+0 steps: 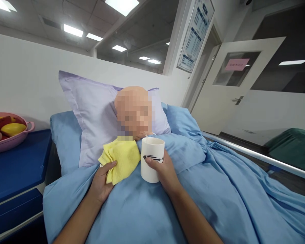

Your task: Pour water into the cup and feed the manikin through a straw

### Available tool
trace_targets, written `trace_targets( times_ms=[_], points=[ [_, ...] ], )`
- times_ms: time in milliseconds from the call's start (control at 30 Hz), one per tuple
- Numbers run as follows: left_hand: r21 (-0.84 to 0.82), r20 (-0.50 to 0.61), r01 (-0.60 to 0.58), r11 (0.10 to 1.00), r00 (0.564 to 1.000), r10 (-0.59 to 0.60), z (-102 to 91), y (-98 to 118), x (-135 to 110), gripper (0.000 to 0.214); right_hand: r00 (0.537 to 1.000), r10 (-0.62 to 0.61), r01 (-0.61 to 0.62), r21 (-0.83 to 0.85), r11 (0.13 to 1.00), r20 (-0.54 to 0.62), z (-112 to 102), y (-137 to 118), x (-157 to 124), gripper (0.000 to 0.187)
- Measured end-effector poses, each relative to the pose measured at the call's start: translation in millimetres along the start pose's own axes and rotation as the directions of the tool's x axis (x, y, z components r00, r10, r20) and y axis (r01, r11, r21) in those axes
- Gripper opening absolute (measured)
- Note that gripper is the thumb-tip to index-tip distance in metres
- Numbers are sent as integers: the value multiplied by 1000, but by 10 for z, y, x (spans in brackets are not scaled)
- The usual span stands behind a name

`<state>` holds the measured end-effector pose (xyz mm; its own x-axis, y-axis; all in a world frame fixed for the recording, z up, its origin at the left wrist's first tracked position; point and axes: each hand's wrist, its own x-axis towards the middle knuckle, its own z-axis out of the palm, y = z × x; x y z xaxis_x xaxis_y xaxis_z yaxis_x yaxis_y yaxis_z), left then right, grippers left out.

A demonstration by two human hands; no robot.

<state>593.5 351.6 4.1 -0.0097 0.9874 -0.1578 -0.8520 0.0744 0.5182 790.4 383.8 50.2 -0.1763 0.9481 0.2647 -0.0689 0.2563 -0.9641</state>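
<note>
My left hand [103, 183] grips a folded yellow cloth [123, 159], thumb on top of it, fingers mostly underneath. The cloth's upper edge is at the chin of a smooth, bald head [133, 93], which may be a manikin's; its front is blurred. Wrapped round a white mug [148, 169] with a black striped print is my right hand [167, 173]. The mug is held nearly upright over the quilt, its rim just below the head's mouth. Something thin and pale, perhaps a straw, shows at its rim. What is inside the mug is hidden.
The head rests on a lilac pillow [91, 112] above a blue quilt [205, 203]. At left, a pink basin [8, 145] with fruit-like things stands on a blue-topped cabinet [20, 169]. A metal bed rail [259, 156] runs along the right; behind it is a door [213, 98].
</note>
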Motion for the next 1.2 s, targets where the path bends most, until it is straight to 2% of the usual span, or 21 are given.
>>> trace_targets(
  times_ms=[333, 567, 833, 1200],
  points=[
    [6, -64, 6, 1000, 998, -5, 53, 16, -13, 51, 998, 32, -27, 83, 996, -52, -14, 45, 20, 58],
    [3, -63, 4, 1000, 998, -3, 18, 2, -14, 49, 993, 28, -13, 134, 991, -113, 50, 3, 5, 57],
    [-2, -80, -7, 1000, 997, 7, 32, 3, 2, 48, 991, 34, -11, 175, 985, -129, 57, 39, 14, 57],
    [-25, -68, 13, 1000, 998, -15, 24, 7, 8, 44, 993, 13, 0, 114, 994, -115, 39, 51, 3, 60]
  ],
)
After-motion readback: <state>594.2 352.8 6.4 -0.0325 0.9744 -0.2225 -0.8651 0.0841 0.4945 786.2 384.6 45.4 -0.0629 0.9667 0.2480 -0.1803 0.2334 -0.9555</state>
